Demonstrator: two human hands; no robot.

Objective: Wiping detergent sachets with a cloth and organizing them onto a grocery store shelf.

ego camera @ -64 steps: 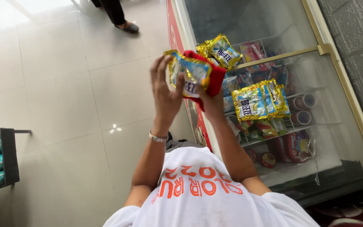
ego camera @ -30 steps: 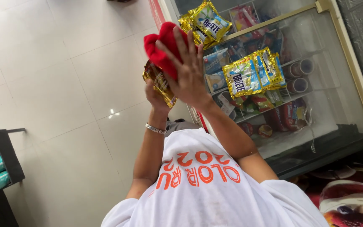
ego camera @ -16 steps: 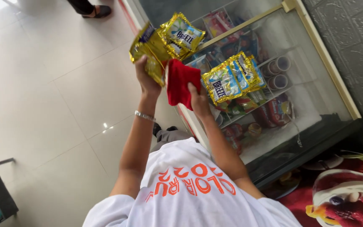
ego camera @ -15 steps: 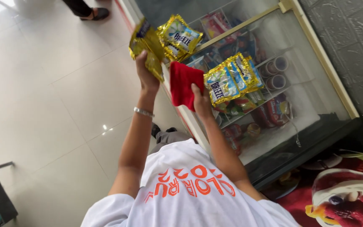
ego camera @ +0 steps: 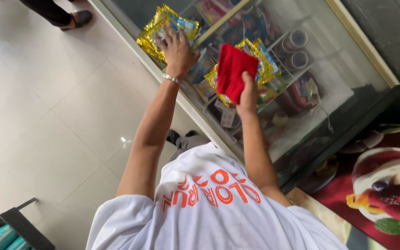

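Note:
My left hand [ego camera: 178,48], a silver bracelet on its wrist, grips a bunch of gold-edged snack packets [ego camera: 150,33] up against the glass display cabinet [ego camera: 362,41]. My right hand [ego camera: 248,95] pinches a red cloth [ego camera: 234,69] and holds it upright. The cloth covers part of a second bunch of gold snack packets [ego camera: 265,65] hanging inside the cabinet. Both arms reach out from my white shirt with orange lettering [ego camera: 209,203].
The cabinet shelves hold more snack packs and round cans [ego camera: 295,48]. Another person's foot in a black shoe [ego camera: 82,18] stands on the white tiled floor at top left. A dark rack with teal packages [ego camera: 5,229] is at bottom left, and a fruit-printed mat [ego camera: 385,180] lies at bottom right.
My left hand has carried its packets away from the cloth and up to the left. My right hand has shifted the red cloth rightwards, in front of the second bunch.

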